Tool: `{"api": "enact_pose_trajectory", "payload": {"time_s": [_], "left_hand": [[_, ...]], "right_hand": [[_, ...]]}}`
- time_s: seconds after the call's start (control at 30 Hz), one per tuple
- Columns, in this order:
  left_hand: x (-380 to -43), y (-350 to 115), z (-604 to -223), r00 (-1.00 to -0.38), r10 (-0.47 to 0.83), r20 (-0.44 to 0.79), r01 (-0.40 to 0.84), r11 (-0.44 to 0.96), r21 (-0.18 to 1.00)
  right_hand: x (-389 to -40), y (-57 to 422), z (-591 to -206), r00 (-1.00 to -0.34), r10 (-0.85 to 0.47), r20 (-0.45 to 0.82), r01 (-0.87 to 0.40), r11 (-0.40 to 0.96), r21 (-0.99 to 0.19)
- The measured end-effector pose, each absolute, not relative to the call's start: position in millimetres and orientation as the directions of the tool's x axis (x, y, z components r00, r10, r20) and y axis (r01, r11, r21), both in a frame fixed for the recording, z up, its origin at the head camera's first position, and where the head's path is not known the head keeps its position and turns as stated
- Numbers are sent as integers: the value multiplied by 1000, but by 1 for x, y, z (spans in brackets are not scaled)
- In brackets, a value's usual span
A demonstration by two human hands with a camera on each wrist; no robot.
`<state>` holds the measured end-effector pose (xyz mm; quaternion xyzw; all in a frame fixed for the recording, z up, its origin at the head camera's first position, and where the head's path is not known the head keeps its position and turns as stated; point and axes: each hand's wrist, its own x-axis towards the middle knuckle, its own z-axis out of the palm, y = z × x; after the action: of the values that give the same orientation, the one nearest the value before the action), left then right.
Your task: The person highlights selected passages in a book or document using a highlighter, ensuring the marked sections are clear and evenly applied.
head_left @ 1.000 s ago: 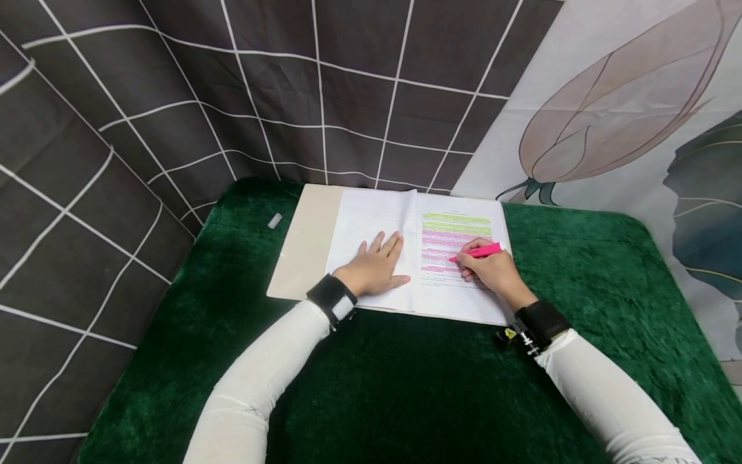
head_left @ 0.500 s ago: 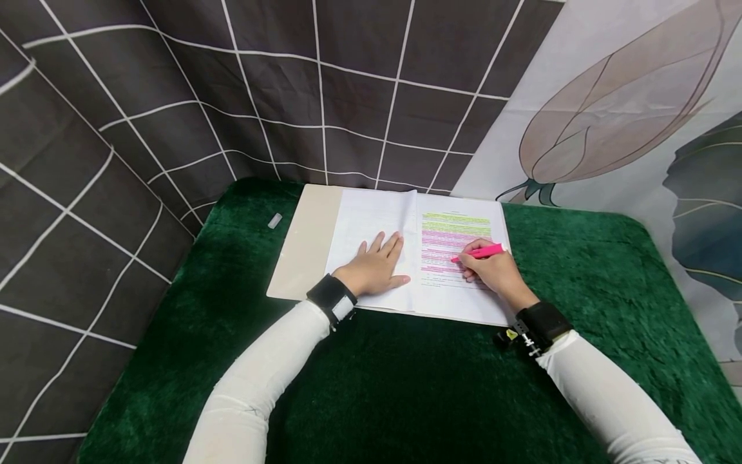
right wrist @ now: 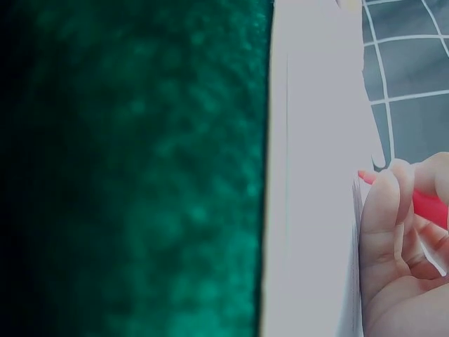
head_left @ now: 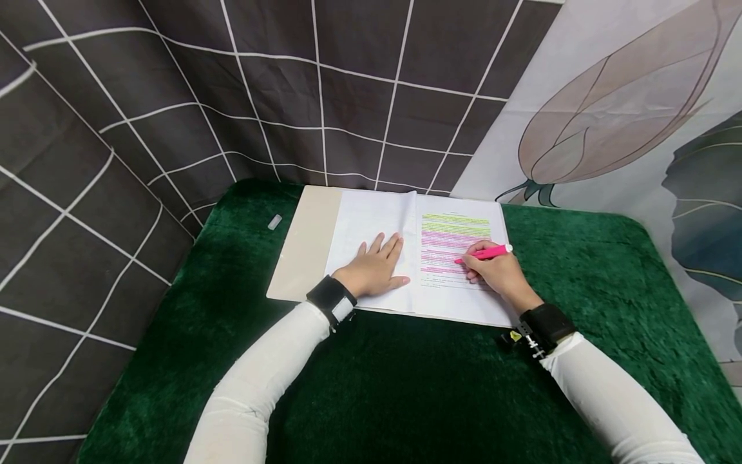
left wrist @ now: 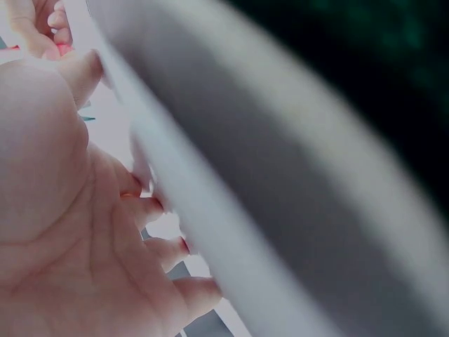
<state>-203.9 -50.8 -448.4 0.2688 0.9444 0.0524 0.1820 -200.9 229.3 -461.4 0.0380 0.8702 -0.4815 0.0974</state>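
Observation:
A pink highlighter [head_left: 491, 252] is pinched in my right hand [head_left: 500, 270], its tip down at the text of the right-hand page [head_left: 452, 299]. Yellow-green bands cover the upper lines of that page and pink bands run below them. In the right wrist view the highlighter's red-pink barrel [right wrist: 429, 208] sits between thumb and fingers. My left hand [head_left: 373, 267] lies flat with fingers spread on the blank left-hand page [head_left: 362, 209]. The left wrist view shows its palm [left wrist: 49, 232] from below, fingertips at the paper.
The pages lie in an opened cream folder [head_left: 301, 245] on a green velvety cloth [head_left: 371, 386]. A small whitish piece [head_left: 275, 222] rests left of the folder. Behind stands a dark curtain with a white grid [head_left: 353, 96], beside a pale floral one [head_left: 608, 116].
My right hand has slid slightly to the right with the highlighter, its tip moving along the text. The left hand stays in place.

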Motion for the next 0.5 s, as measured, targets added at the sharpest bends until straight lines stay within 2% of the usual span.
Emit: {"api": "enact_pose_trajectory", "payload": {"time_s": [0.5], "left_hand": [[-204, -51, -449, -792, 525, -312, 484, 851, 203]], "right_hand": [[-199, 233, -461, -980, -20, -197, 158, 521, -839]]}}
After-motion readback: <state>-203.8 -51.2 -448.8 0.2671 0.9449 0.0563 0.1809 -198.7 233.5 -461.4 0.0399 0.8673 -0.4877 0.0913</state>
